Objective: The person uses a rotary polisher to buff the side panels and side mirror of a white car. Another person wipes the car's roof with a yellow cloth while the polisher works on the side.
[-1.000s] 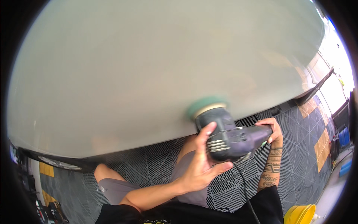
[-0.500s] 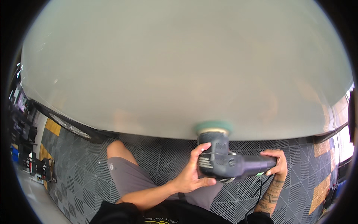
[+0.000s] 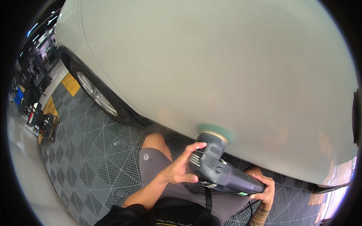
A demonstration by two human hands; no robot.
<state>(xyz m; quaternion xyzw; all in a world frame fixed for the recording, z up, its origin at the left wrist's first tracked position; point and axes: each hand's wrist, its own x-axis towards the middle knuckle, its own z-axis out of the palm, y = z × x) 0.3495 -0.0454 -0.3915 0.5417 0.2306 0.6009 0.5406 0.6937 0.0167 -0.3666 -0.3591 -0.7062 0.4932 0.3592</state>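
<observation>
At the lower edge of the car panel (image 3: 226, 79), the polisher (image 3: 215, 168) has its long axis slanting down-right from my left hand (image 3: 175, 170) (nearer the green pad (image 3: 218, 130), which lies up-right) to my right hand (image 3: 267, 191); both hands' fingers clamp its body.

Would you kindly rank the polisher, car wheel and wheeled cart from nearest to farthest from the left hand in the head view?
1. Polisher: held in the left hand.
2. Car wheel: ahead, to the left.
3. Wheeled cart: far left.
</observation>
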